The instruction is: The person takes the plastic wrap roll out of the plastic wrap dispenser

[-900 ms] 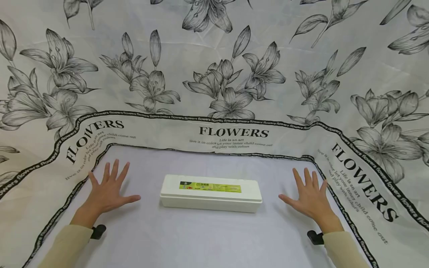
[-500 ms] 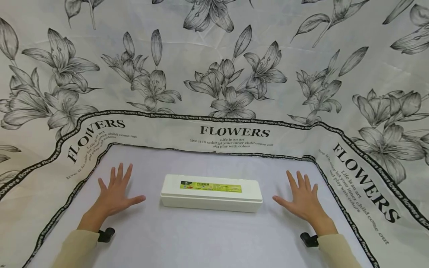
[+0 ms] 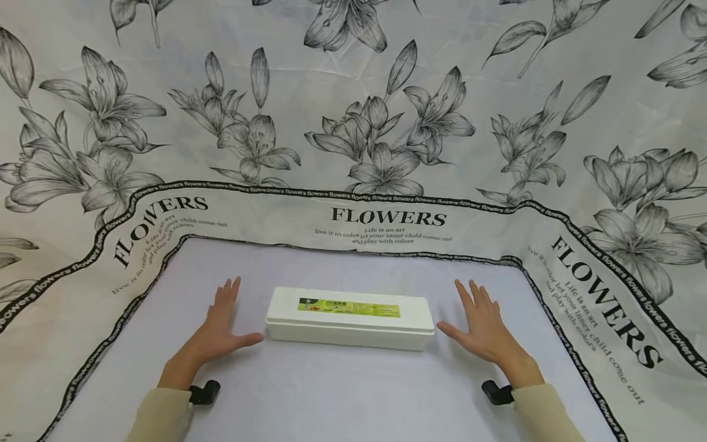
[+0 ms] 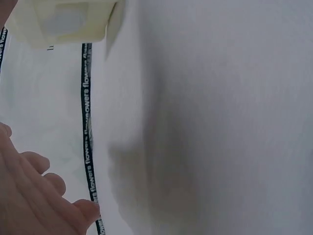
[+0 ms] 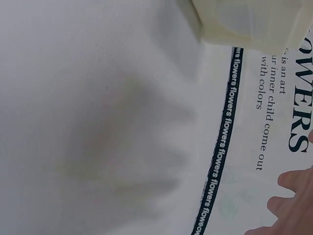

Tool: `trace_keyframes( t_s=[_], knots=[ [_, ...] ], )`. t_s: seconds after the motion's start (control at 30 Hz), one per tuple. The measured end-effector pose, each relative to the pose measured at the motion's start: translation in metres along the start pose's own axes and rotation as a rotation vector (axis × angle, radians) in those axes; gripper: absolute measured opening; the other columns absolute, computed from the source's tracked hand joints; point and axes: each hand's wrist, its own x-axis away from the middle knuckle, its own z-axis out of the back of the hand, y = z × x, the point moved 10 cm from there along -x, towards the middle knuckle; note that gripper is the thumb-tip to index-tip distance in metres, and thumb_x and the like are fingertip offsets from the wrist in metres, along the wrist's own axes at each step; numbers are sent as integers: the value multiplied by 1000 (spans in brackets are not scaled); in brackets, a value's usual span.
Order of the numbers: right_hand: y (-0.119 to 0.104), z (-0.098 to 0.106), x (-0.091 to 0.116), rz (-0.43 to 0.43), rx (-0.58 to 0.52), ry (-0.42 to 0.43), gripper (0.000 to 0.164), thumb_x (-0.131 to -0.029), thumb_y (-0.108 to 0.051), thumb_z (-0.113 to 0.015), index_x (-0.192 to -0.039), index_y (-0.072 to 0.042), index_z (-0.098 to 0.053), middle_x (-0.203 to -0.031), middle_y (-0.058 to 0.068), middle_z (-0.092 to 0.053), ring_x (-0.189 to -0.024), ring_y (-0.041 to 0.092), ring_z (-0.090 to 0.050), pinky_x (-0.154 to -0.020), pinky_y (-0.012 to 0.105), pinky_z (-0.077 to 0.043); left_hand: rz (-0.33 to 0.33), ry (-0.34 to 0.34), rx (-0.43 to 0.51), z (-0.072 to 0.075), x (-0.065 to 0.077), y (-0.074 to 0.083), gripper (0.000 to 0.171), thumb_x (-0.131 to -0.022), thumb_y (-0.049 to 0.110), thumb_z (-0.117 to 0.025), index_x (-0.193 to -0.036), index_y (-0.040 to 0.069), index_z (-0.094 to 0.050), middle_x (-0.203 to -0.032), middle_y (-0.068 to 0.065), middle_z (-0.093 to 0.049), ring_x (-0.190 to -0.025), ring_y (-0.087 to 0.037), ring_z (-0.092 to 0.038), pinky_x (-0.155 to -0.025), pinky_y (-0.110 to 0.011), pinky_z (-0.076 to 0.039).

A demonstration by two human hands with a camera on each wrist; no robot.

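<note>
- Centrally, a long, rectangular white plastic-looking box with a white lid (image 3: 349, 334) lies on the table between the two hands, its long side running crosswise and its lid on.
- Along the top of the lid sits a narrow yellow-green printed label (image 3: 349, 307) with a dark patch at its left end; its small print is too blurred to read.
- Just beside the box's left end is the person's bare left hand (image 3: 216, 336), fingers straight and thumb spread toward the box; whether the thumb tip touches is hard to tell.
- Near the opposite end, the right hand (image 3: 485, 331) is spread too, fingers extended and thumb pointing at the box.
- Each wrist bears a small black device, one on the left (image 3: 205, 393) and one on the right (image 3: 498, 393), below beige sleeves (image 3: 161, 418).
- Underneath stretches a smooth white cloth (image 3: 342, 396), hand shadows falling on it in both wrist views.
- Beyond hangs a white fabric backdrop with grey lilies (image 3: 381, 166), black-edged and lettered "FLOWERS".
</note>
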Motion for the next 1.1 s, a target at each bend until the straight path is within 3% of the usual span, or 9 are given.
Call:
trace_keyframes(
  t_s=[0.1,0.3,0.57,0.77,0.93,1.03,1.1],
  knots=[
    [-6,-3,-1,3,-31,5,105,-92,-63,-63,-166,-8,-12,-167,33,-13,-151,59,-10,-114,81,-9,16,-1,84,-8,-1,4,139,-73,61,-87,-166,25,9,-172,-24,1,-156,-52,1,-117,-77,-13],
    [-24,-11,-1,14,-66,-3,106,-91,-64,-64,-166,-10,-12,-168,30,-13,-153,56,-11,-116,79,-10,48,45,187,-13,-4,9,141,-69,58,-91,-166,30,7,-172,-20,-7,-154,-52,-17,-118,-71,-25],
    [-45,-15,-1,38,-85,-29,109,-88,-67,-65,-167,-14,-12,-169,26,-15,-154,53,-13,-119,75,-16,-13,54,412,-32,-10,23,145,-69,38,-98,-166,28,9,-172,-19,-13,-153,-45,-28,-109,-58,-46],
    [-62,-17,-2,72,-121,-37,109,-86,-67,-68,-166,-15,-15,-168,26,-17,-153,53,-15,-114,77,-25,-32,47,508,-43,-14,31,144,-68,29,-99,-167,26,7,-170,-20,-20,-153,-44,-29,-114,-55,-43],
    [-70,-20,-8,85,-140,-40,111,-84,-68,-70,-166,-17,-17,-169,24,-19,-154,51,-15,-115,76,-25,-48,25,622,-51,-20,35,140,-73,22,-96,-166,16,9,-169,-23,-22,-153,-43,-28,-120,-51,-33],
    [-74,-24,-10,85,-161,-47,112,-82,-69,-72,-166,-19,-17,-169,23,-19,-155,50,-14,-116,75,-25,-44,5,706,-55,-23,35,136,-76,14,-92,-166,13,10,-169,-24,-20,-155,-42,-25,-122,-51,-26],
    [-77,-27,-11,88,-167,-55,113,-81,-69,-72,-166,-19,-17,-169,23,-19,-155,50,-14,-116,74,-25,-30,4,714,-57,-24,34,135,-76,12,-92,-166,13,9,-168,-24,-22,-154,-41,-28,-122,-52,-26]
  ],
)
